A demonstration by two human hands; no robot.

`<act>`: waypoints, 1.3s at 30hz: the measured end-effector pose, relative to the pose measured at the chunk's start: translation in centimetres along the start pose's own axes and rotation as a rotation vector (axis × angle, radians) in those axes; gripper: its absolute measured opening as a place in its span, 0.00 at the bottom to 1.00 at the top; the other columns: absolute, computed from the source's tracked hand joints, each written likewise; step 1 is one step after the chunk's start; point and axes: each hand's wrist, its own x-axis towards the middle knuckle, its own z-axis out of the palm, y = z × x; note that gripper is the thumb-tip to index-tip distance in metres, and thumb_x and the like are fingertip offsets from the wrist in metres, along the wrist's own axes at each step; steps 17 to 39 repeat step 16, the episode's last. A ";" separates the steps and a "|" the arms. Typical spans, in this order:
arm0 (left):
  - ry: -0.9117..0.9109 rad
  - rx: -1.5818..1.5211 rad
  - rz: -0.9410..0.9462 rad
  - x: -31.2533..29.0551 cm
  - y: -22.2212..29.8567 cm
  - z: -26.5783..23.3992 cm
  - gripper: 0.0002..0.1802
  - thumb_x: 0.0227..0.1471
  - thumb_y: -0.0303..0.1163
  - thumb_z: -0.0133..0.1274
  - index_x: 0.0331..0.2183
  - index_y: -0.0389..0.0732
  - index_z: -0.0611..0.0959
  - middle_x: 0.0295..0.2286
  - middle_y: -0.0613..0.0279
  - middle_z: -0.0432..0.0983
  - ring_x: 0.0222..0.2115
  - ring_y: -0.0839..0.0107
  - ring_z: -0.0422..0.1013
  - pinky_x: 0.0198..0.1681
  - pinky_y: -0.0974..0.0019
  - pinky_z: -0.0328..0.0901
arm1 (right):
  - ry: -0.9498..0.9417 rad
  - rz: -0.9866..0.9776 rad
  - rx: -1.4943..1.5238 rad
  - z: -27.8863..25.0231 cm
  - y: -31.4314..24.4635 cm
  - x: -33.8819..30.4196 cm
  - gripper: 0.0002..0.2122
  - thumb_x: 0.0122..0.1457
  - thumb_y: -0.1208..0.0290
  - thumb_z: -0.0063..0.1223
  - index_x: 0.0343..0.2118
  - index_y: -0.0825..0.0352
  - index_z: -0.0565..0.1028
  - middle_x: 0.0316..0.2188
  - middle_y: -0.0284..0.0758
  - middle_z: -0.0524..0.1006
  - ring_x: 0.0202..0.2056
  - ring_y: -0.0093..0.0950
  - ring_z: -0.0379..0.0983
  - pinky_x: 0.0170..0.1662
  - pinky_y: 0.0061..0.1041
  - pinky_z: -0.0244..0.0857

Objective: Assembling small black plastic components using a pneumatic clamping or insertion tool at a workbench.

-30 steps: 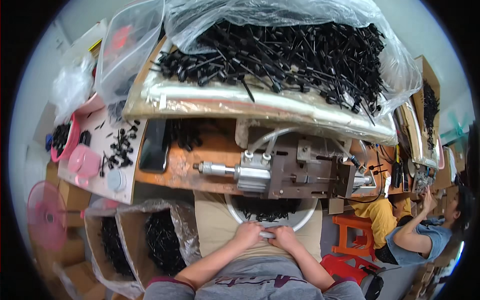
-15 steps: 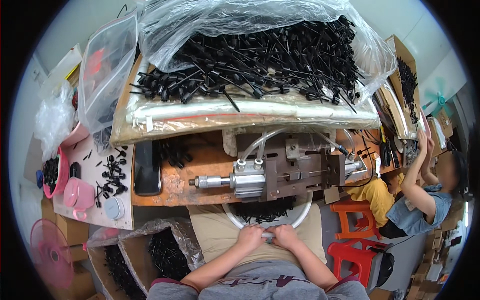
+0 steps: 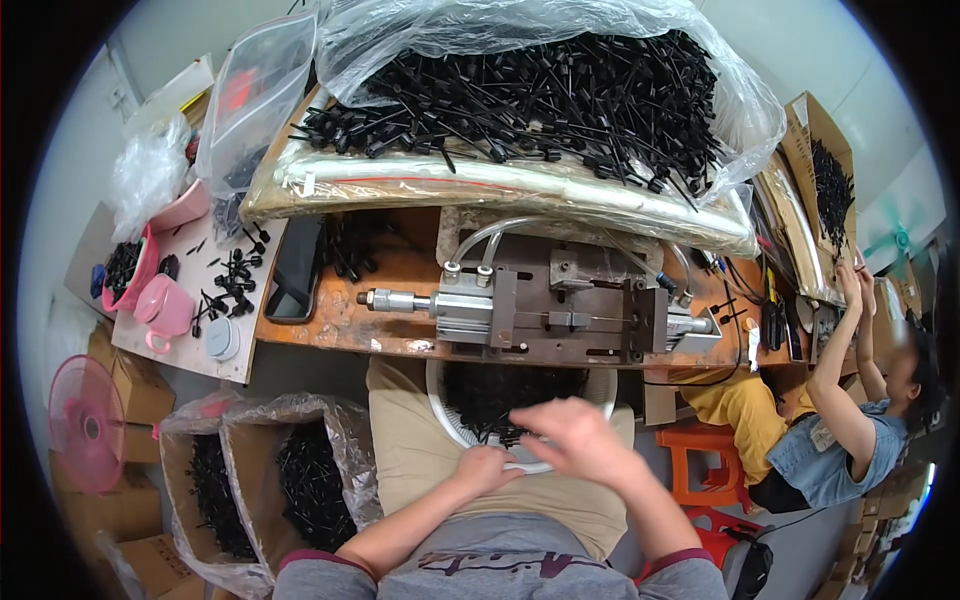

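A round white basket [image 3: 436,405] holding slim black parts [image 3: 508,392] sits on my lap, partly under the bench edge. At its near rim, my left hand [image 3: 487,470] is closed on the edge. My right hand [image 3: 578,438] is lifted over the near right side of the basket, fingers stretched out to the left and slightly blurred, with nothing visible in them. Beyond the basket, a metal clamping fixture with an air cylinder [image 3: 465,308] and clear hoses is mounted on the wooden bench [image 3: 340,332].
Piled black parts [image 3: 560,100] fill a plastic-lined carton above the bench. On the left are a phone [image 3: 294,270], a pink cup [image 3: 165,305] and a round-lidded jar [image 3: 223,338]. Lined boxes [image 3: 225,470] stand lower left. A co-worker [image 3: 840,440] sits right, near orange stools [image 3: 700,450].
My right hand has left the basket rim and risen above it, while my left hand stays on the rim. My view has shifted, so the bench appears higher.
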 end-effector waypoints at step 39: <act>-0.027 0.055 0.109 0.2 -0.9 0.2 0.21 0.52 0.51 0.57 0.37 0.44 0.87 0.38 0.58 0.81 0.42 0.58 0.76 0.47 0.58 0.69 | 0.313 0.570 -0.584 -20.0 7.0 22.0 0.26 0.45 0.61 0.69 0.49 0.61 0.76 0.40 0.36 0.81 0.40 0.30 0.78 0.43 0.33 0.71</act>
